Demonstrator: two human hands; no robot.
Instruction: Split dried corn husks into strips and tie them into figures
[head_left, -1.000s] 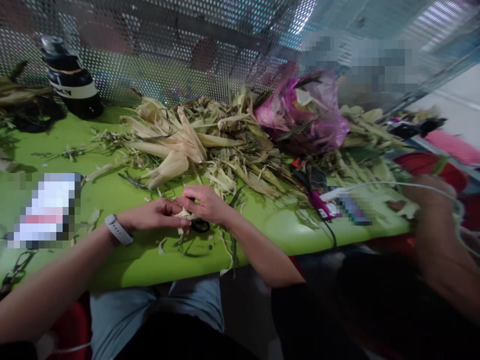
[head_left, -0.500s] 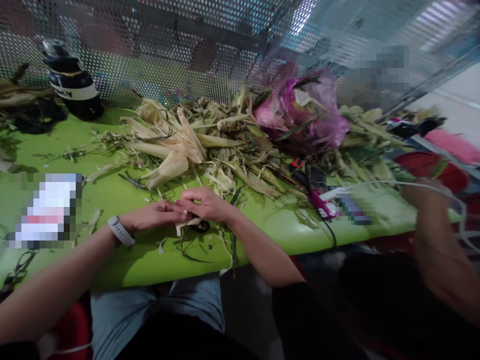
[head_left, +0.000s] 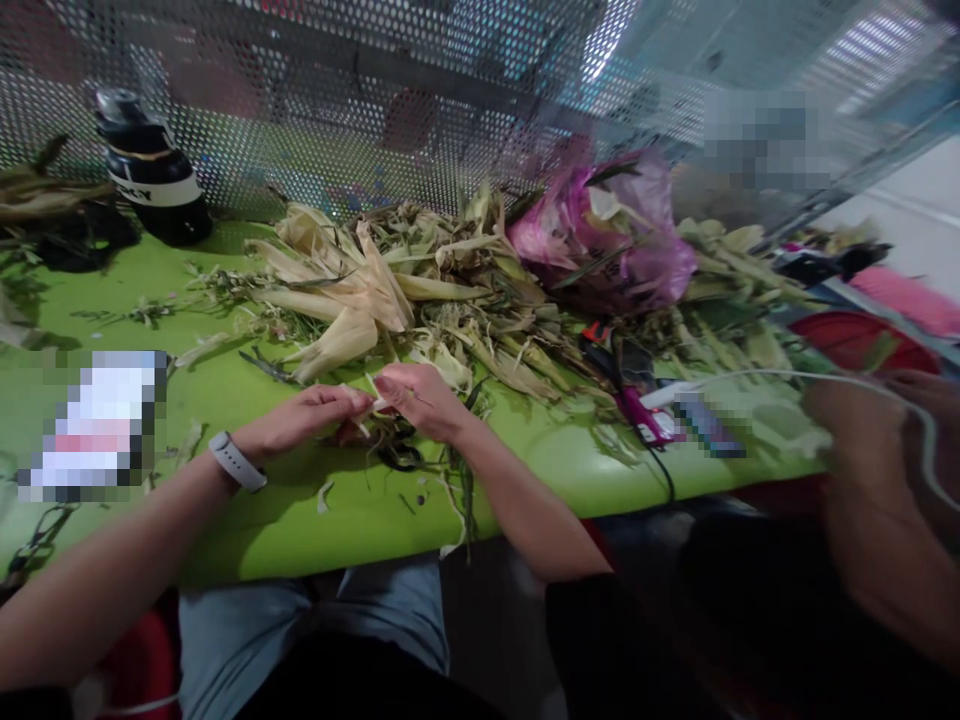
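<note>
Slightly left of the frame's centre, the left hand [head_left: 309,417] and right hand [head_left: 424,402] both pinch a pale strip [head_left: 380,405], with heaped husks [head_left: 341,337] in the upper middle.

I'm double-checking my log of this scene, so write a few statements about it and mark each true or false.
1. The left hand and right hand both touch a pale strip. True.
2. The white wristband is on the right wrist. False: the white wristband is on the left wrist.
3. A dark bottle stands on the green table. True.
4. In view, the pink-purple bag is left of the bottle. False: it is to the right.
</note>
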